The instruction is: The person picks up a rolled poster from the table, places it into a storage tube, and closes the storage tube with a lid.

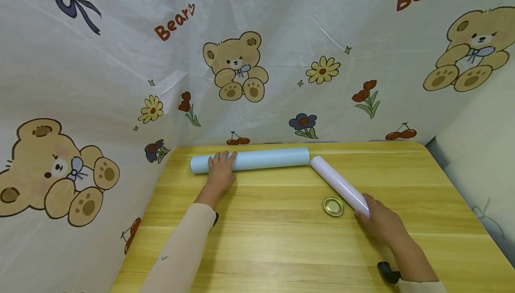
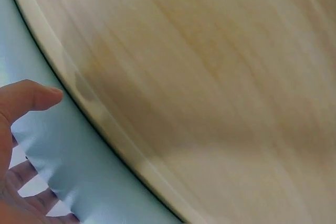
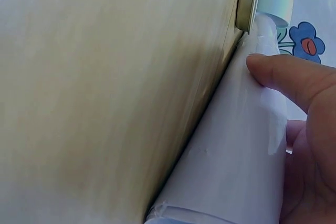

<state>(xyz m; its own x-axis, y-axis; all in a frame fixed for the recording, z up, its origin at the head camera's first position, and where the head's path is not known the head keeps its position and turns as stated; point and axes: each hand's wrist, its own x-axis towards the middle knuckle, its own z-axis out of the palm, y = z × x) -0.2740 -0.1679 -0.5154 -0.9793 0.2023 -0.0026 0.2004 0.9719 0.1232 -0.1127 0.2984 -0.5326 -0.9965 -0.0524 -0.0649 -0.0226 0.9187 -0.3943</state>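
A light blue roll [image 1: 273, 158] [image 2: 89, 166] lies across the far part of the wooden table. My left hand [image 1: 220, 170] grips it left of its middle, the thumb [image 2: 34, 97] on one side and the fingers across to the other. At the right, my right hand [image 1: 382, 223] holds the near end of a thinner, pale lavender roll [image 1: 339, 185] [image 3: 226, 150] between thumb [image 3: 278, 72] and fingers. That roll slants on the table, its far end close to the blue roll's right end. The fingers behind it are partly hidden.
A small round gold lid [image 1: 333, 205] [image 3: 248, 1] lies beside the lavender roll, on its left. A white cloth [image 1: 281, 24] printed with bears and flowers hangs behind the wooden table [image 1: 273, 248] and along its left side.
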